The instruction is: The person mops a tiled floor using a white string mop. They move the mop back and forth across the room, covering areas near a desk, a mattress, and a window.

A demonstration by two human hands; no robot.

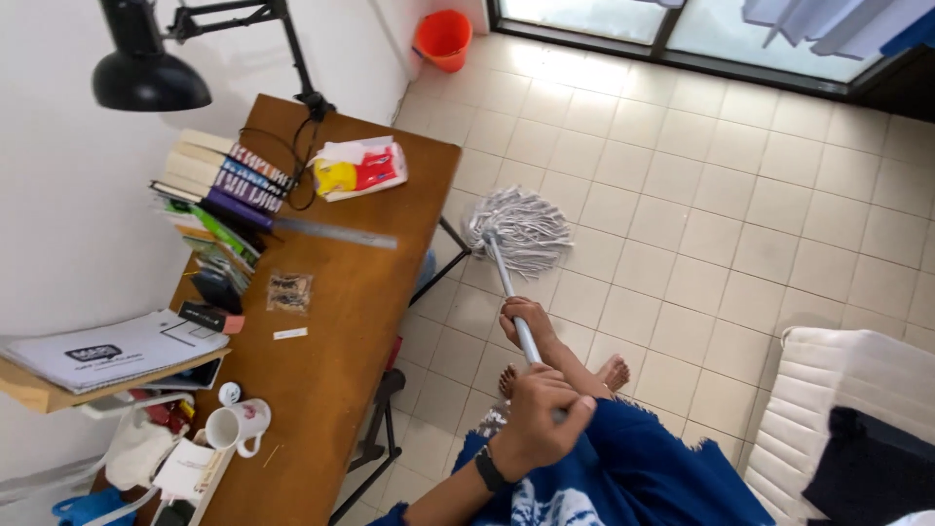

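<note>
Gripping the mop handle with both hands, the person stands beside a wooden desk and looks down. The left hand, nearer to the body and wearing a dark wristband, is wrapped tight around the top of the pole. The right hand is also curled around the pole, lower down, probably to steer it. Both hands are clenched, fingers pressed together around the thin, smooth, pale metal tube.

The mop head lies at about 12 o'clock from the hands, flat on the floor, just beside the desk corner. It is made of many soft grey-white strings that spread out like a fan, I think because the handle pushes it down at an angle. The floor has square glossy cream tiles. 2 bare feet show near the hands.

At 10 o'clock on the desk there is a stack of books, a long metal ruler and a white mug. A round orange bucket stands far at 12 o'clock.
</note>
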